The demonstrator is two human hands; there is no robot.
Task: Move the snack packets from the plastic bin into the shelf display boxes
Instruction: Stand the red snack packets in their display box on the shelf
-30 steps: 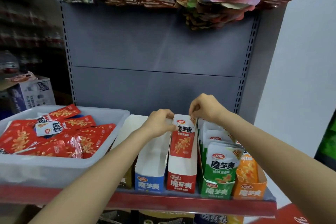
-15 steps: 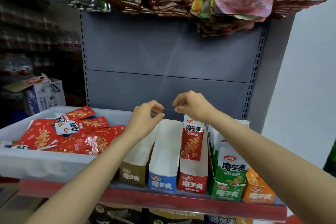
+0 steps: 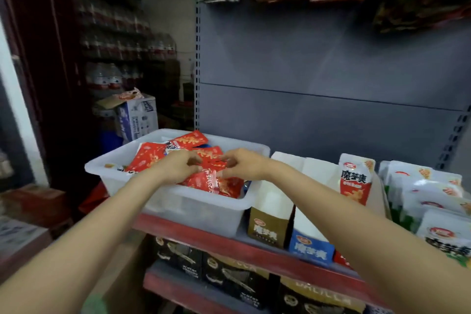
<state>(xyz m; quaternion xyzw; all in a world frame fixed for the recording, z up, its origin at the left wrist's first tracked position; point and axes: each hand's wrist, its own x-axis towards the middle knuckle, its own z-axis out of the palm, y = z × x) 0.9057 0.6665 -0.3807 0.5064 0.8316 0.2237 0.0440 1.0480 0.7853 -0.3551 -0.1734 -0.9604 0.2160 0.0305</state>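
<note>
Right now both of my hands are over the bin (image 3: 163, 208), which sits at the left end of the shelf (image 3: 229, 239). My left hand (image 3: 178, 167) and right hand (image 3: 243, 163) face each other above the heap of red packets (image 3: 214, 181), fingers curled down toward the top ones. The frame is blurred there, so I cannot tell whether either hand has a packet pinched or is only touching the foil.

The packets lie flat and jumbled in the bin, directly under my fingertips, their long sides running in several directions (no two quite agree). The nearest one, just below my right hand, seems to lie with its long axis slanting from near-left to far-right.

The boxes stand in a row to the right of the bin: a brown box (image 3: 270, 227) touching it, then a blue box (image 3: 312, 247), then a red box (image 3: 341, 259) mostly hidden by my right forearm, with one packet (image 3: 355, 181) upright in it. So the carry goes rightward, and my right hand is the nearer one to that row. I judge a packet will need turning upright, long axis vertical, before it slides into a box.
</note>
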